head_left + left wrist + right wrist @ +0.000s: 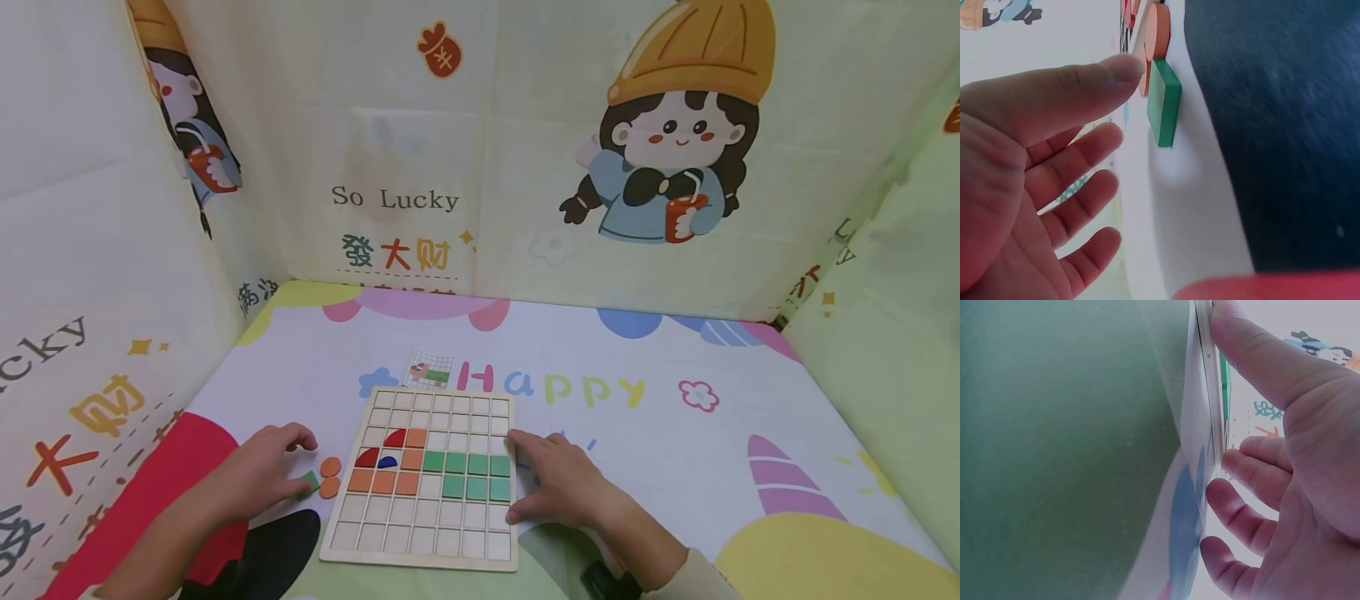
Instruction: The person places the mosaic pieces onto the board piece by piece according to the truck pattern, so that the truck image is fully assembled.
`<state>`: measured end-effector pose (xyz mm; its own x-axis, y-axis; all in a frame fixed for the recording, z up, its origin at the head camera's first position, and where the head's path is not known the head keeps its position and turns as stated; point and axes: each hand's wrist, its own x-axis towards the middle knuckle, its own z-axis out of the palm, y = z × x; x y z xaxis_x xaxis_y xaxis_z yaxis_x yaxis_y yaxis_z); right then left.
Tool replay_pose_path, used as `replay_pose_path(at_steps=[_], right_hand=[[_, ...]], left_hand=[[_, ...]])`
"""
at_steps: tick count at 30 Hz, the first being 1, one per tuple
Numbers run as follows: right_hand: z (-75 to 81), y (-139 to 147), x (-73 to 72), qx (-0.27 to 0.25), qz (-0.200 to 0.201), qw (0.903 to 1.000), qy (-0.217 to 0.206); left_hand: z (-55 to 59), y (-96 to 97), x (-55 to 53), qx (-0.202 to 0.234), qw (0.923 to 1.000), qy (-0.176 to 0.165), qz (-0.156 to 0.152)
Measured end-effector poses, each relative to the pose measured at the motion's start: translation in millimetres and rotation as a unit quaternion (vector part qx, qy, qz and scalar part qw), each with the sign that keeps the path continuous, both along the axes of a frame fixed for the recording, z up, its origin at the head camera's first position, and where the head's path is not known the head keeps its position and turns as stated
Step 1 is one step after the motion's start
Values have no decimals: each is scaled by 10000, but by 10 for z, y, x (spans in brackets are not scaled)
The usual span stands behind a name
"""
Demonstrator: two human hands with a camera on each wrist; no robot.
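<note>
A wooden grid board [386,533] lies on the table with orange, green, red and blue pieces in its squares. My left hand [258,471] is left of the board, thumb and fingers apart, holding nothing. Close by its thumb lies a loose green tile [1165,103], partly hidden by the hand in the head view. Two orange discs [329,477] sit between that tile and the board. At the board's right edge my right hand [562,483] rests with thumb and fingers spread along the rim. In the right wrist view, its thumb [1254,350] lies against the board's side.
Behind the board lies a small card [429,370] with a printed grid picture. The patterned tablecloth [637,450] covers the table, and printed cloth walls [525,275] stand at the back and both sides. A black object [609,581] shows by the right forearm.
</note>
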<state>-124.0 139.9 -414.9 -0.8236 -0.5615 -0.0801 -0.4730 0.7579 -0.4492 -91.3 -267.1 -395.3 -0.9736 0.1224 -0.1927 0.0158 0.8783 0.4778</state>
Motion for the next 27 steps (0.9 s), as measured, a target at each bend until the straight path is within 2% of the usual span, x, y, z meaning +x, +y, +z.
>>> replay_pose_path(at_steps=[10,19,27], right_hand=[[13,-2,5,49,-22,10000,-20],[19,-4,6,20,-25,10000,-42],[19,0,5,22,-18,10000,-32]], left_hand=[[-26,-71,40,-16,9999,-119,-104],[-13,-47,-16,-52,9988,-455,148],[-27,-37,-22,-89,9994,-322,120]])
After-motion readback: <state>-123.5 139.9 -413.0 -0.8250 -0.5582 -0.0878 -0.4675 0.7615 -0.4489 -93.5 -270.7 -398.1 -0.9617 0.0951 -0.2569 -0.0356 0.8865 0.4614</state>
